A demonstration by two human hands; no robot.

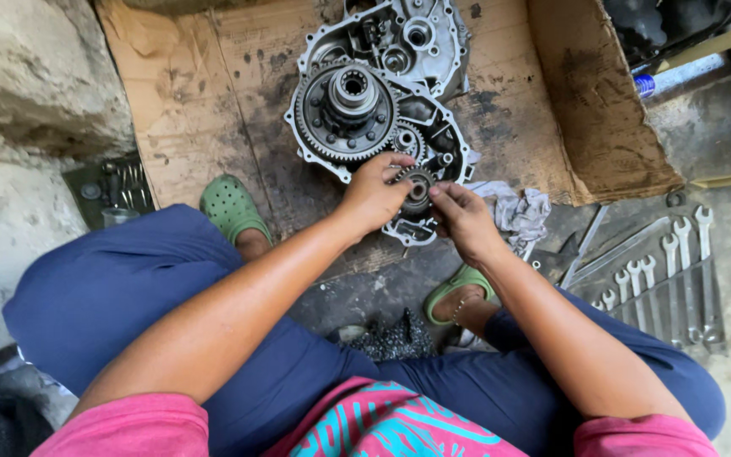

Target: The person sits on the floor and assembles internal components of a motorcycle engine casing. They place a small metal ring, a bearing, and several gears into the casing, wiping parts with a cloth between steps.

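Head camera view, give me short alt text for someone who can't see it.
Both hands, left hand and right hand, hold a small gear over an open engine case lying on oily cardboard. A row of wrenches lies on the floor at the right, and a rag lies beside the case.

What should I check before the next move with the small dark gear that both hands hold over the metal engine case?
1. Both hands on the small dark toothed gear: ok; left hand and right hand pinch it.
2. Gear fully seated in the grey metal engine case: cannot tell; fingers hide it.
3. Large toothed ring gear in place: ok.
4. Case resting on brown cardboard sheet: ok.
5. Steel wrenches laid out at right: ok.
6. Crumpled grey rag away from gear teeth: ok.
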